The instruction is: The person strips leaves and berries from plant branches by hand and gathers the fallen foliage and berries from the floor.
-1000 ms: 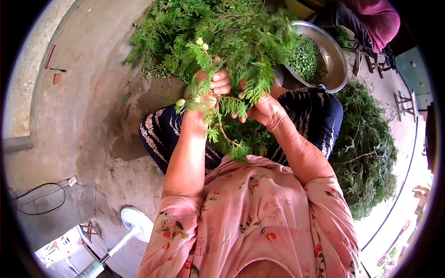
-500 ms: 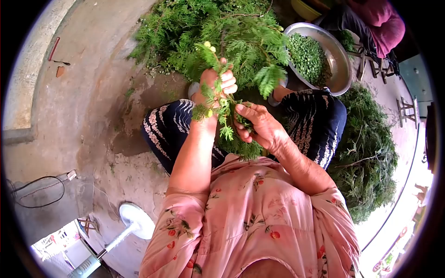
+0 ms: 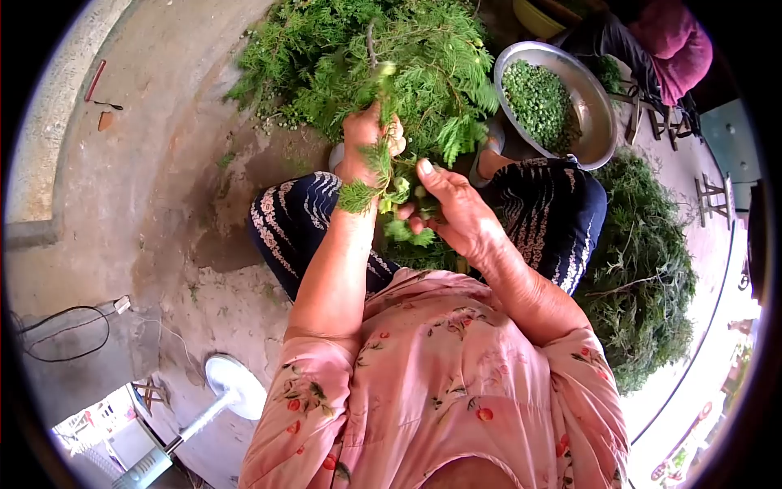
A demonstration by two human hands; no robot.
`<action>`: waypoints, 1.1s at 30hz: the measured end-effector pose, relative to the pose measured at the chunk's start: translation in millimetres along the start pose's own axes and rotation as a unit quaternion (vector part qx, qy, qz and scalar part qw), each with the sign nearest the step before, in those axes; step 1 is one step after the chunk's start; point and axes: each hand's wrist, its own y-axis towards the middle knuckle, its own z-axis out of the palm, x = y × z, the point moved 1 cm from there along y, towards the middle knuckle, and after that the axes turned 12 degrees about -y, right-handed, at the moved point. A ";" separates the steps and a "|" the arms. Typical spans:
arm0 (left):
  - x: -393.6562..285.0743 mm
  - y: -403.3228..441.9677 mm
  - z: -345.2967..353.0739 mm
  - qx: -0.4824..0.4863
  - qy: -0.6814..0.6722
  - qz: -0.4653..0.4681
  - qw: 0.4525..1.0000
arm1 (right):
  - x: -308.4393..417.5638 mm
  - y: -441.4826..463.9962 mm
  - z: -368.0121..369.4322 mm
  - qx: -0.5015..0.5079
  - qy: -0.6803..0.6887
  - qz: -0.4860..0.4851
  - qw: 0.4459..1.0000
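My left hand [image 3: 366, 138] is closed round a leafy evergreen sprig [image 3: 357, 196], whose feathery fronds hang below the fist, with small pale green cones [image 3: 397, 191] among them. Close beside it, my right hand [image 3: 460, 208] is curled, its thumb raised and its fingertips near the cones. Some green bits, partly blurred, show between that thumb and the fingers. Behind both hands lies a large heap of green branches [image 3: 326, 61]. A metal basin [image 3: 599, 102] holding many picked green cones [image 3: 538, 102] stands beyond my right knee.
Another pile of darker branches [image 3: 643, 277] lies at my right side. A person in dark trousers [image 3: 607, 41] sits past the basin, near a yellow tub [image 3: 533, 18]. A white standing fan [image 3: 232, 387] and a looped black cable [image 3: 69, 334] are at the left.
My left hand has shifted slightly up and left with the sprig turning in it. My right thumb and fingers have spread a little further apart beside the hanging cones.
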 end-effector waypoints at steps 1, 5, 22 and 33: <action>-5.0 -3.4 9.2 -0.070 0.079 0.037 0.994 | -0.1 1.9 3.3 0.024 -0.015 0.006 1.000; 1.0 -11.2 18.3 -0.135 0.257 0.178 0.940 | 4.2 10.2 13.0 0.013 -0.090 0.030 0.995; 35.8 14.9 7.8 -0.245 0.354 0.195 0.881 | -6.8 -16.1 -0.9 -0.009 0.087 0.061 0.994; 11.4 7.8 1.6 -0.305 0.218 0.170 0.911 | 10.7 -27.5 -72.0 -0.126 0.110 0.030 0.985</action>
